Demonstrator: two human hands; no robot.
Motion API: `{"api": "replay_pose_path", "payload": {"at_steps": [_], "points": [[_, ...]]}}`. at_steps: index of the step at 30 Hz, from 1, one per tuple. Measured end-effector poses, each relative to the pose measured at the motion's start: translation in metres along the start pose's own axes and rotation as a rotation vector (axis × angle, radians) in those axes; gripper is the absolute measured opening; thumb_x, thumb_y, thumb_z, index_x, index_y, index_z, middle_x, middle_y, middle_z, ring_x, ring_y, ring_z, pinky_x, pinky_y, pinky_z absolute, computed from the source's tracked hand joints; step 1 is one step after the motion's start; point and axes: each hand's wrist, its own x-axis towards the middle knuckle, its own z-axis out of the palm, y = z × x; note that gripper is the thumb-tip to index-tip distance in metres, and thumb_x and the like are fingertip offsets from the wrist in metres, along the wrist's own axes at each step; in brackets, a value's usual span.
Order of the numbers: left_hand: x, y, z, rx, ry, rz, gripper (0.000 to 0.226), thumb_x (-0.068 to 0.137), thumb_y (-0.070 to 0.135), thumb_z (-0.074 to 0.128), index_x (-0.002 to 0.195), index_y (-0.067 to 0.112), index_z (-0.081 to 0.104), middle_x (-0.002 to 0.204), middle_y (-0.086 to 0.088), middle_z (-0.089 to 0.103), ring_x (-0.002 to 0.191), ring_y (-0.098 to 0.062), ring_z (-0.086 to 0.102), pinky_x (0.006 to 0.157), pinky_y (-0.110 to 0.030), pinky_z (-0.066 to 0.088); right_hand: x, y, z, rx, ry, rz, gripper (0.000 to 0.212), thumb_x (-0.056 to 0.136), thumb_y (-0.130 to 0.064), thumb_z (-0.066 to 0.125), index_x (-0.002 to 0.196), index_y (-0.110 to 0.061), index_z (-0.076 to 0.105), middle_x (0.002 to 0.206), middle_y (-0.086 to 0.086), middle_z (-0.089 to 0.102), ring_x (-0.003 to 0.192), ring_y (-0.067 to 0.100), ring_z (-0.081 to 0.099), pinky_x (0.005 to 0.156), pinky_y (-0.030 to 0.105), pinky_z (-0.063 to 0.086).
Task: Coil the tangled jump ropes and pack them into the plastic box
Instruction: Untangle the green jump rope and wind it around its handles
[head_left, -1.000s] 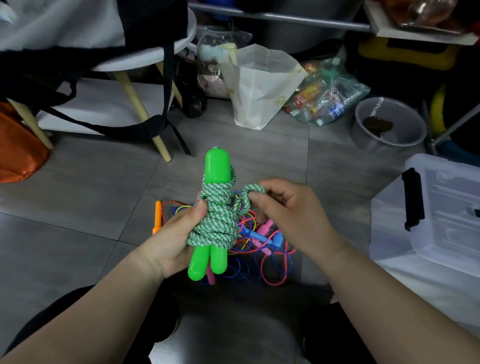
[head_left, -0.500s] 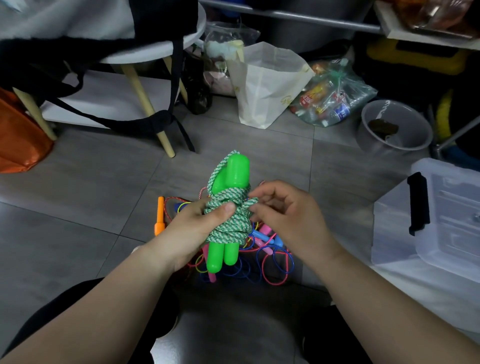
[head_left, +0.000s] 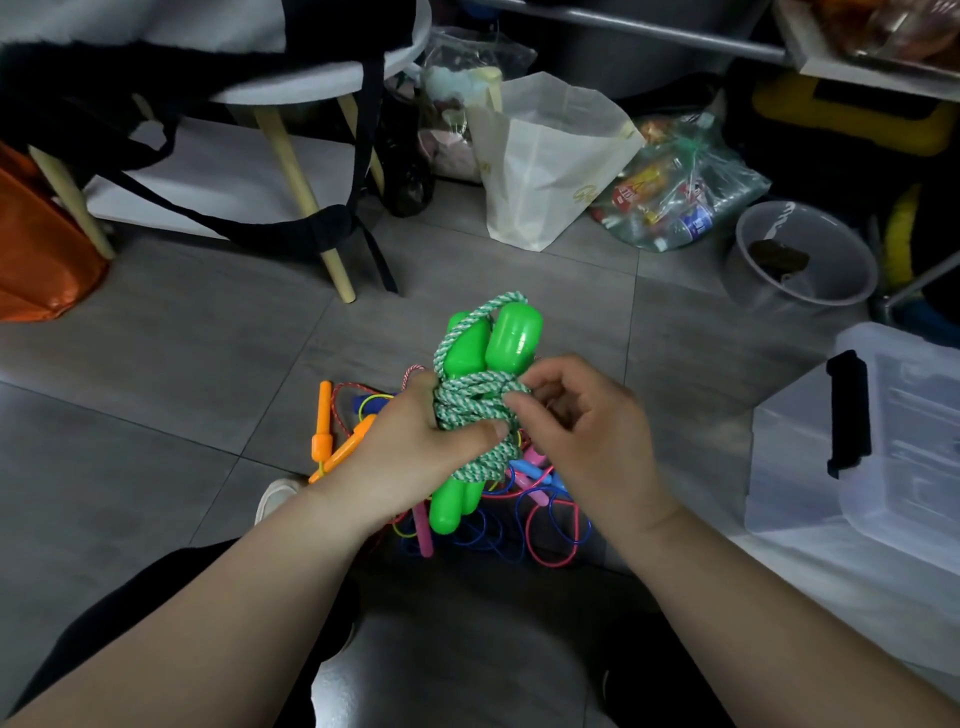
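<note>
Handles (head_left: 514, 338) now tilt right mid-frame; left hand (head_left: 410, 452) grips rope (head_left: 467, 410), right hand (head_left: 587, 441) pinches its wrap, nearly ready for box (head_left: 883, 441).

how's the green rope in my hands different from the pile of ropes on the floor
The green rope is wound round its own handles and gripped by the left hand; the pile lies loose and tangled on the floor. The green rope's cord is thick, braided green and white; the pile's cords are thin, blue, red and yellow. Neither is in the plastic box.
</note>
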Motion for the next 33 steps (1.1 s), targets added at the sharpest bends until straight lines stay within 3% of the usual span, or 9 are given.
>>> {"api": "replay_pose_path", "payload": {"at_steps": [5,9,12,14,17,20,23,30,33], "points": [[-0.001,-0.002,0.001,0.112,0.036,-0.005,0.03,0.074,0.02,0.071,0.099,0.015,0.055,0.079,0.006,0.064,0.067,-0.003,0.06,0.057,-0.012,0.045,0.003,0.0,-0.005,-0.031,-0.098,-0.145,0.02,0.072,-0.026,0.062,0.073,-0.007,0.067,0.059,-0.018,0.054,0.056,-0.011,0.05,0.057,0.007,0.04],[-0.005,0.001,0.005,0.169,0.073,0.02,0.025,0.075,0.018,0.071,0.082,0.026,0.048,0.07,0.013,0.055,0.055,0.007,0.054,0.046,-0.003,0.036,0.006,0.004,-0.005,-0.122,-0.1,-0.219,0.015,0.074,-0.015,0.061,0.072,-0.002,0.068,0.065,-0.011,0.051,0.062,-0.019,0.046,0.06,0.001,0.035],[-0.005,0.004,0.005,0.289,0.093,0.048,0.029,0.075,0.021,0.07,0.09,0.02,0.045,0.067,0.014,0.048,0.059,0.001,0.05,0.048,-0.008,0.035,0.007,0.006,-0.005,-0.207,-0.121,-0.263,0.028,0.076,-0.022,0.055,0.091,-0.004,0.069,0.068,-0.009,0.048,0.064,-0.017,0.044,0.064,-0.004,0.032],[-0.006,0.004,0.005,0.363,0.094,0.054,0.033,0.076,0.023,0.069,0.095,0.02,0.043,0.069,0.016,0.046,0.064,0.0,0.047,0.051,-0.009,0.035,0.008,0.008,-0.005,-0.262,-0.145,-0.303,0.036,0.076,-0.026,0.051,0.099,-0.005,0.069,0.067,-0.003,0.053,0.062,-0.002,0.047,0.063,0.002,0.036],[-0.01,0.007,0.004,0.468,0.109,0.068,0.035,0.077,0.025,0.068,0.102,0.02,0.043,0.071,0.019,0.038,0.071,-0.004,0.046,0.052,-0.018,0.034,0.008,0.009,-0.004,-0.423,-0.142,-0.376,0.032,0.073,-0.028,0.049,0.086,-0.009,0.071,0.072,0.006,0.064,0.058,0.015,0.059,0.055,0.022,0.044],[-0.012,0.008,0.006,0.535,0.108,0.072,0.044,0.077,0.024,0.067,0.114,0.015,0.047,0.072,0.018,0.034,0.095,-0.022,0.051,0.068,-0.027,0.038,0.006,0.006,-0.003,-0.632,-0.087,-0.439,0.025,0.067,-0.03,0.045,0.069,-0.014,0.065,0.066,0.0,0.062,0.051,0.017,0.059,0.047,0.021,0.039],[-0.011,0.009,0.007,0.49,0.101,0.074,0.041,0.075,0.022,0.067,0.111,0.016,0.05,0.071,0.014,0.044,0.094,-0.024,0.055,0.068,-0.03,0.044,0.007,0.002,-0.002,-0.714,0.001,-0.462,0.02,0.064,-0.029,0.046,0.063,-0.016,0.062,0.062,-0.004,0.06,0.049,0.014,0.056,0.044,0.019,0.033],[-0.009,0.008,0.006,0.291,0.124,0.131,0.033,0.073,0.016,0.071,0.084,0.033,0.045,0.073,0.015,0.057,0.063,0.008,0.054,0.053,-0.006,0.038,0.008,-0.002,-0.002,-0.65,0.141,-0.472,0.016,0.069,-0.024,0.051,0.062,-0.013,0.059,0.061,-0.002,0.059,0.044,0.016,0.054,0.041,0.021,0.033],[-0.009,0.007,0.005,0.288,0.116,0.158,0.035,0.072,0.015,0.071,0.093,0.03,0.048,0.075,0.017,0.057,0.065,0.012,0.054,0.055,-0.004,0.038,0.008,-0.002,-0.003,-0.638,0.132,-0.474,0.016,0.067,-0.025,0.05,0.061,-0.014,0.058,0.06,-0.004,0.058,0.043,0.014,0.052,0.04,0.02,0.031]]}}
